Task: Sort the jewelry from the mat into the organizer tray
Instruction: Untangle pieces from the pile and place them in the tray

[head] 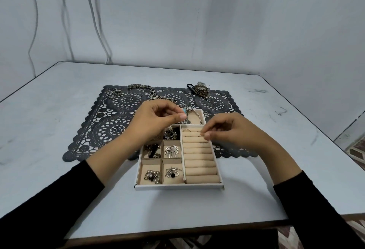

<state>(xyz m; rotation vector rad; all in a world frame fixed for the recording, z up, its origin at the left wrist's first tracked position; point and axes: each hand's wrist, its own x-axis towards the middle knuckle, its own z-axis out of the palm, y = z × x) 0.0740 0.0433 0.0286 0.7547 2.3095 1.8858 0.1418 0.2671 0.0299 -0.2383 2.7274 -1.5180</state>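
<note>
Pinching one thin ring between thumb and forefinger, the right hand hovers over the far rolls of the organizer tray, just beside one seated ring. The left hand is curled above the tray's far left part, thumb against forefinger; I cannot tell whether it holds anything. The four nearest small compartments each hold jewelry. Beyond the tray, the mat bears one ring cluster, too small to count, one chain and one ornament pile.

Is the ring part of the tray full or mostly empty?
Mostly empty. Rings show only in the far rows of the ring rolls; the nearer rows are bare.
</note>
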